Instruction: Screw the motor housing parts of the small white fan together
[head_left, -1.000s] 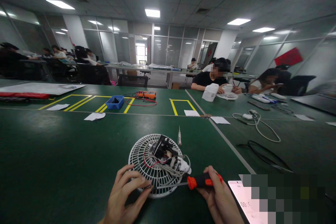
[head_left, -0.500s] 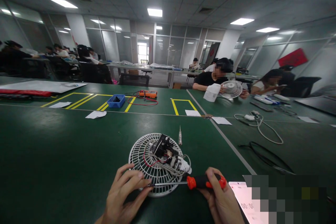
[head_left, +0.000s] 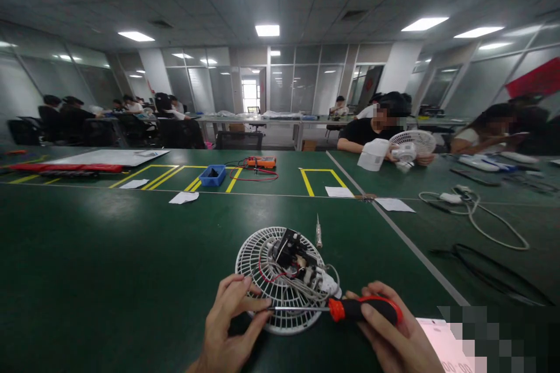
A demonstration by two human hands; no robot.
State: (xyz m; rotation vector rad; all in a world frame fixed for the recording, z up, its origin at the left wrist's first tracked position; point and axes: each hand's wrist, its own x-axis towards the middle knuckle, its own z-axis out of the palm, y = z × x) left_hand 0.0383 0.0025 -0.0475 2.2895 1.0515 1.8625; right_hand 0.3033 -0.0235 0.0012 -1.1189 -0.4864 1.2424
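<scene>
A screwdriver (head_left: 301,308) with a black and orange-red handle lies level between my hands. My right hand (head_left: 394,326) is closed around its handle. My left hand (head_left: 236,320) pinches the dark tip of the shaft between thumb and fingers; whether a small part is also there I cannot make out. Beneath the shaft, a round white fan grille (head_left: 258,250) rests on the green table. On the grille sits the fan's motor assembly (head_left: 291,250), black and white, with red and grey wires. A small clear-handled screwdriver (head_left: 318,233) lies just beyond it.
A blue bin (head_left: 212,176) and an orange multimeter (head_left: 261,162) with leads stand farther back. Papers (head_left: 184,197) lie along the table seam. At right are a white cable (head_left: 494,224), a black cable (head_left: 494,268) and a lit phone (head_left: 441,341). Across the table, a person holds another fan (head_left: 413,143).
The view has swung left, so everything sits farther right in it. My right fingers have shifted on the screwdriver handle. My left hand still pinches the tip.
</scene>
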